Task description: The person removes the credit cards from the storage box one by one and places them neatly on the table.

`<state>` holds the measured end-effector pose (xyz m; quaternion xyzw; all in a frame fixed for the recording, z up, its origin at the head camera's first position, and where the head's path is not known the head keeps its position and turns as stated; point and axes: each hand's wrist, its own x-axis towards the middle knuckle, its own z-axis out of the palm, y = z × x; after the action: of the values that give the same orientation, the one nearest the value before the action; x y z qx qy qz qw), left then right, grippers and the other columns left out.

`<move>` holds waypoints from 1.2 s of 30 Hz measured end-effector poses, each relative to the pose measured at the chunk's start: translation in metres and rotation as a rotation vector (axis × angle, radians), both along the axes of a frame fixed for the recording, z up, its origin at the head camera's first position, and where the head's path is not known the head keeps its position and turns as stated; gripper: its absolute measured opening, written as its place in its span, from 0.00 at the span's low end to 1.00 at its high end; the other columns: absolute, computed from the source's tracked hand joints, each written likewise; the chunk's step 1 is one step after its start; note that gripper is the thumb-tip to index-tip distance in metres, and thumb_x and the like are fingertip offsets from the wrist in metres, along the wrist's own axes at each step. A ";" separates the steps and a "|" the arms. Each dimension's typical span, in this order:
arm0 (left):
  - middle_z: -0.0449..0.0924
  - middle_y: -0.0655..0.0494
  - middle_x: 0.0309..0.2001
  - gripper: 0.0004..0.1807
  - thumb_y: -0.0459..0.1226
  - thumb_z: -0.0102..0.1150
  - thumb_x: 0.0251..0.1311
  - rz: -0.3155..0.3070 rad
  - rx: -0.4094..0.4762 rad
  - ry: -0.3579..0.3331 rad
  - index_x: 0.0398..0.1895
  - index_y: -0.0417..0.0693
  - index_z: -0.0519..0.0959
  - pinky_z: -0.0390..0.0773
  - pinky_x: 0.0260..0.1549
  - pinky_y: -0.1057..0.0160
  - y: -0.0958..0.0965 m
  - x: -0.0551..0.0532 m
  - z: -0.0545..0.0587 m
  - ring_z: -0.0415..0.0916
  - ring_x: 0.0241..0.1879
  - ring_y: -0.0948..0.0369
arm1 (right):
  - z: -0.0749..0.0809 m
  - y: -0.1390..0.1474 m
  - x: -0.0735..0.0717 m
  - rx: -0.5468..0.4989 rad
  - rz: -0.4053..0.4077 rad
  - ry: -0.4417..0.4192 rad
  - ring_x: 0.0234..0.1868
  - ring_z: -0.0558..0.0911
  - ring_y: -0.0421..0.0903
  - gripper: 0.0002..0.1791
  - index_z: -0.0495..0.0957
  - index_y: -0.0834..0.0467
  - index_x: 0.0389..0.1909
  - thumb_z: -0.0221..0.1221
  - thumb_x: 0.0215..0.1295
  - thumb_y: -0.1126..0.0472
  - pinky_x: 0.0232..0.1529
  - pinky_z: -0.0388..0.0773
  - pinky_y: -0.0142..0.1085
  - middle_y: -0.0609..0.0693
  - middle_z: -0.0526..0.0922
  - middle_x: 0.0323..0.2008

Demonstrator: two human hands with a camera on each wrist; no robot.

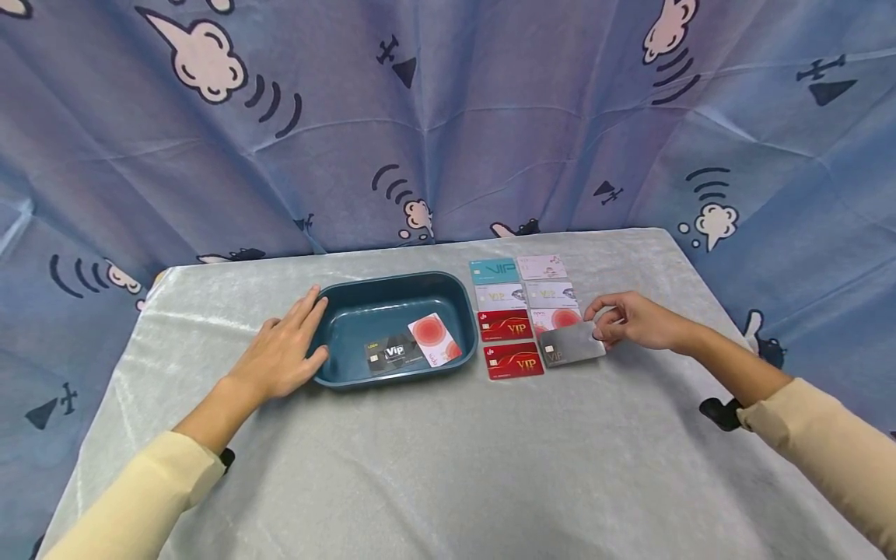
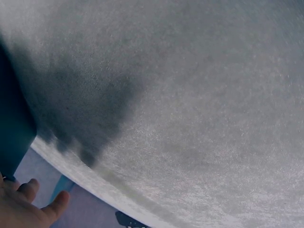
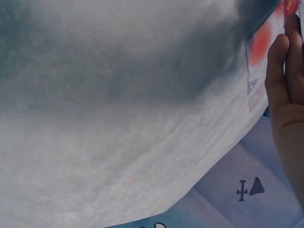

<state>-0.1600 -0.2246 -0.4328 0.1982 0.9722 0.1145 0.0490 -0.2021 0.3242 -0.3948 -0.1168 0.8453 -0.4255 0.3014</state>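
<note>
A grey VIP card [image 1: 570,344] is pinched at its right edge by my right hand [image 1: 633,320], at the near end of the right-hand column of cards. It overlaps a white card with red circles [image 1: 556,320]. To its left lie two red VIP cards [image 1: 505,326], one nearer me than the other. My left hand [image 1: 283,350] rests on the left rim of a dark teal tray [image 1: 371,289], fingers extended. Inside the tray are a black VIP card [image 1: 392,352] and another white card with a red circle [image 1: 435,340], partly overlapping.
Farther back on the table [image 1: 420,467] lie a teal VIP card [image 1: 494,271], a pale pink card [image 1: 542,267] and two silver-white VIP cards [image 1: 501,296]. A blue patterned curtain [image 1: 448,132] hangs behind the table's far edge.
</note>
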 end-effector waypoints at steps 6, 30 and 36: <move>0.38 0.44 0.80 0.42 0.46 0.48 0.68 0.003 -0.004 -0.003 0.79 0.39 0.47 0.60 0.61 0.34 0.000 0.000 0.000 0.46 0.76 0.44 | -0.013 0.003 0.002 -0.009 0.024 0.004 0.31 0.82 0.46 0.15 0.71 0.74 0.51 0.57 0.65 0.74 0.38 0.84 0.38 0.60 0.83 0.32; 0.39 0.43 0.80 0.41 0.45 0.48 0.68 -0.006 0.002 -0.001 0.79 0.37 0.48 0.60 0.60 0.34 0.001 0.000 0.003 0.47 0.76 0.43 | -0.028 0.002 0.004 0.109 0.080 0.053 0.26 0.82 0.46 0.15 0.75 0.71 0.49 0.61 0.62 0.72 0.31 0.83 0.38 0.53 0.81 0.27; 0.38 0.44 0.80 0.41 0.45 0.48 0.68 0.000 -0.001 -0.006 0.79 0.38 0.47 0.60 0.61 0.34 0.001 0.000 0.001 0.47 0.76 0.43 | -0.020 0.001 0.001 0.136 0.105 0.031 0.28 0.83 0.49 0.15 0.76 0.70 0.51 0.61 0.66 0.67 0.33 0.83 0.38 0.55 0.81 0.31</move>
<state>-0.1602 -0.2239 -0.4314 0.1979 0.9721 0.1144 0.0520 -0.2012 0.3250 -0.4144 -0.1469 0.8695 -0.3488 0.3174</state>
